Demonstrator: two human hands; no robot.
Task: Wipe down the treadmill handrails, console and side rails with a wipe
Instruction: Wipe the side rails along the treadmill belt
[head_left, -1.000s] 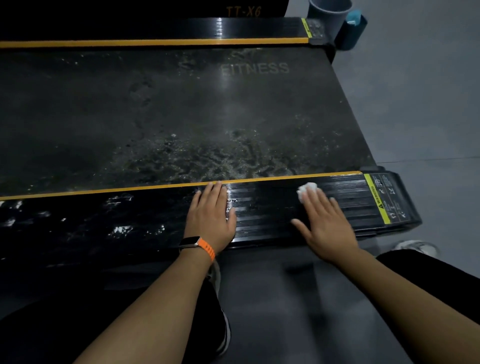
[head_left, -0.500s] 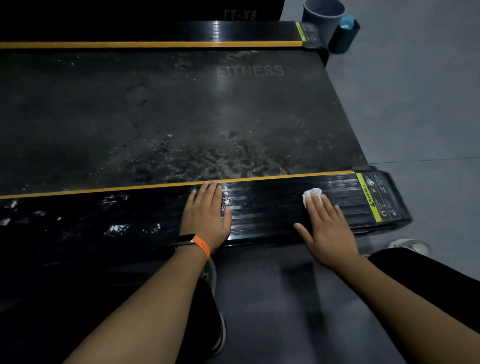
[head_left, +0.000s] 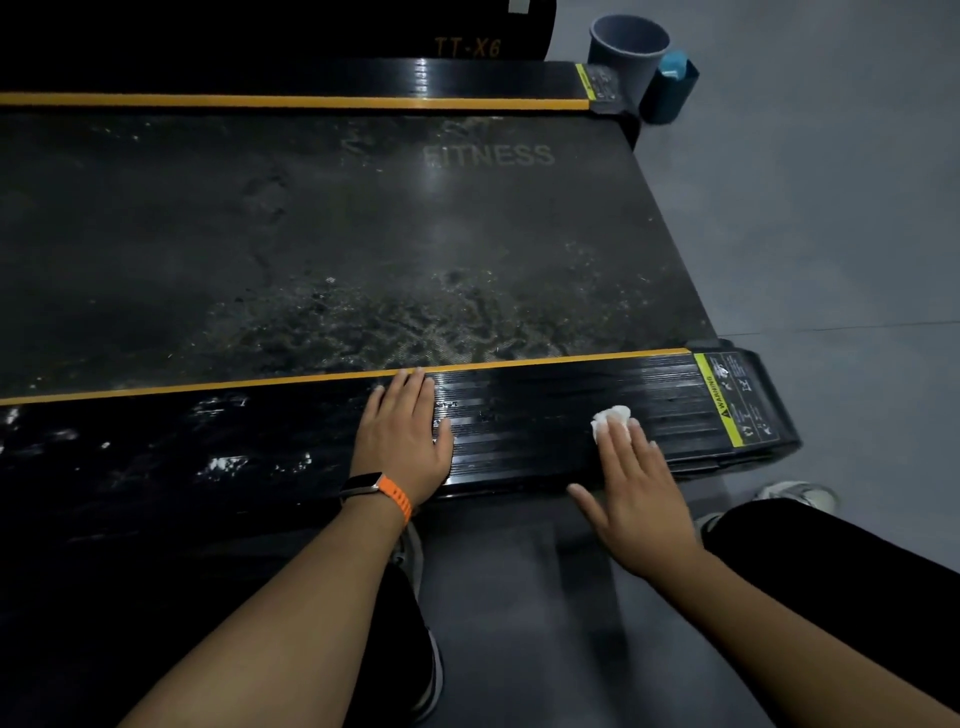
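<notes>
Right hand (head_left: 641, 499) is pressing the balled-up wipe (head_left: 612, 420) flat-palmed onto the near side rail (head_left: 545, 415), which is running left to right. The unwiped stretch lies rightward toward the warning sticker (head_left: 737, 400), so the right hand's closer. Left hand (head_left: 402, 441) is resting spread open, holding nothing.

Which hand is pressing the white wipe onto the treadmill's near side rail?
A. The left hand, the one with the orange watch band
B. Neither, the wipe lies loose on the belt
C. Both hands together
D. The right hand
D: the white wipe shows under the fingertips of the right hand on the near side rail, while the left hand lies flat and bare on it.
</notes>
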